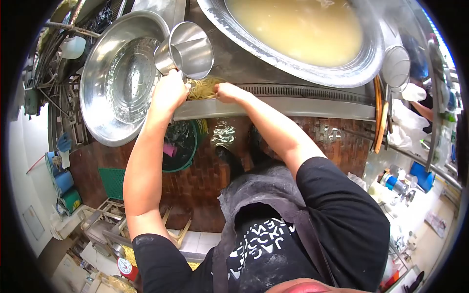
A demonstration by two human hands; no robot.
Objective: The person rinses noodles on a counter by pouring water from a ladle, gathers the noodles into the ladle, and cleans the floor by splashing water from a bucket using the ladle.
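My left hand [170, 92] is closed around the handle of a shiny metal jug [198, 53], tilted with its mouth facing the camera. Yellow noodles [202, 90] lie in the gutter at the front edge of the steel stove, between my two hands. Against the right end of these noodles, my right hand [227, 93] has its fingers curled closed, and what they grip is partly hidden. A wide metal basin [97, 93] with clear water stands left of the jug.
A large wok [293, 66] of cloudy yellowish liquid steams at upper right. A mesh strainer [395, 66] and wooden handles [381, 117] lie beside it. Below the stove edge, a dark green tub [184, 167] stands on the wet brown floor. Another person's arm [421, 110] shows at far right.
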